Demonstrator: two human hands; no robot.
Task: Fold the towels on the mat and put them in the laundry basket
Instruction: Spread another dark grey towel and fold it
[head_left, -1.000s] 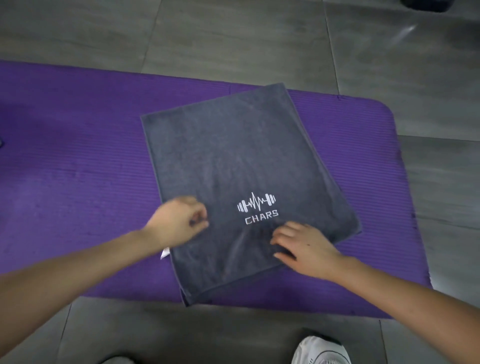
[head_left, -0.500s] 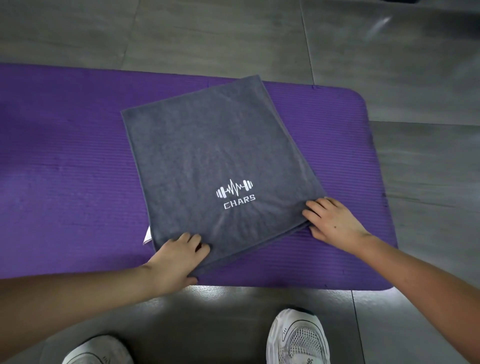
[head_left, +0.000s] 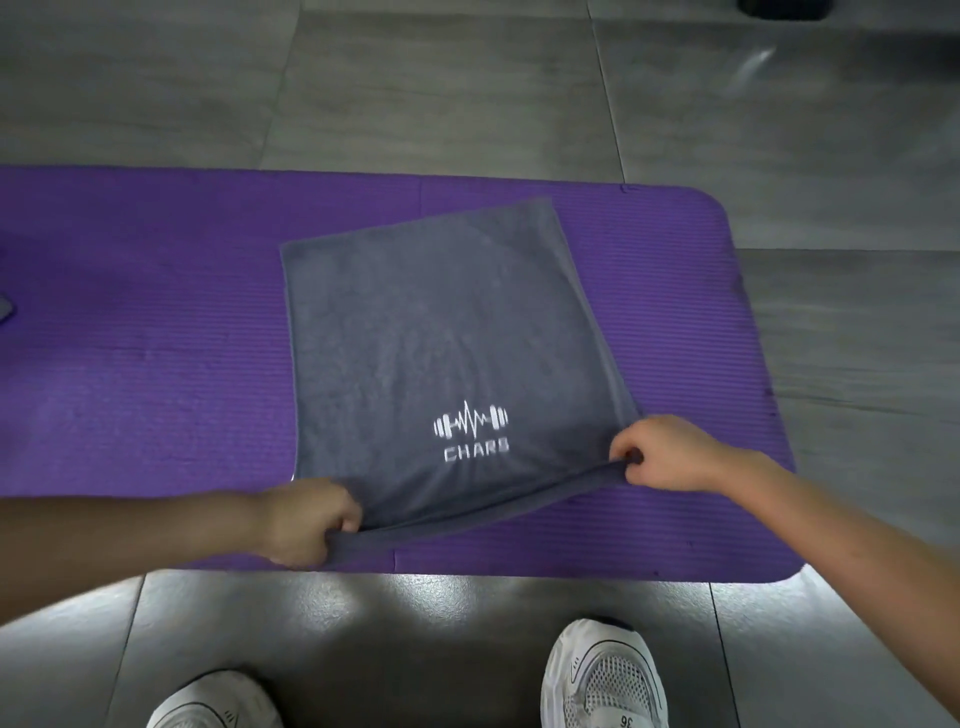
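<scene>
At the near edge of the grey towel (head_left: 431, 338): fingers (head_left: 347, 514) of the left hand (head_left: 306, 522) curled tight round the near left corner, cloth bunched in the grip. Fingers (head_left: 626, 449) of the right hand (head_left: 667, 454) likewise clenched on the near right corner, pinching the folded layers. Between the two grips, near edge raised slightly off the mat and drawn taut, layered hem showing as a darker band. Bare forearms reaching in from the lower left and lower right of the view.

Beyond the hands, rest of the towel flat on the purple mat (head_left: 156, 338), folded to a rough rectangle, set a little askew to the mat's edges, toward its right end. White dumbbell-and-pulse logo (head_left: 470, 422) with lettering beneath, face up, close to the held edge, between the two hands.

At the far left of the view, a small grey scrap of cloth (head_left: 6, 312) on the mat, mostly cut off, too little showing to name. Under and around the mat, grey tiled floor (head_left: 441, 104). Just short of the mat's near edge, a white left trainer (head_left: 218, 701) and white right trainer (head_left: 605, 675), toes toward the mat. At the top right, a dark object (head_left: 784, 8), cut by the frame.
</scene>
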